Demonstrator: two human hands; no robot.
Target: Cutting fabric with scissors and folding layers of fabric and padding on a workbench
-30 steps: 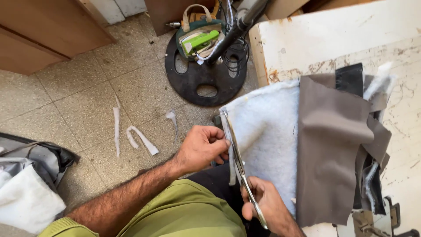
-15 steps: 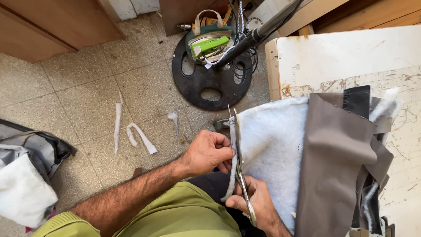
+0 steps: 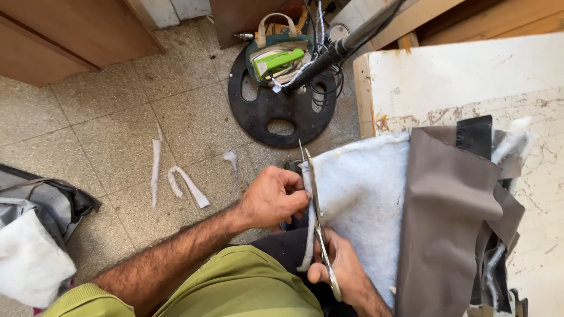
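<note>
While my left hand (image 3: pixel 273 196) pinches the white padding (image 3: pixel 364 199) and my right hand (image 3: pixel 343 273) grips the scissors (image 3: pixel 317 217), a slip could nick my fingers.

The left hand (image 3: pixel 273 196) reaches forward on a bare, outstretched forearm, its fingers curled inward in a pinching grip. The right hand (image 3: pixel 341 273) sits lower and nearer the body, knuckles up, fingers closed in a tight grip.

White padding (image 3: pixel 358 199) under grey-brown fabric (image 3: pixel 446 217) — white strips (image 3: pixel 187 185) on speckled beige floor tiles (image 3: pixel 106 123).
</note>
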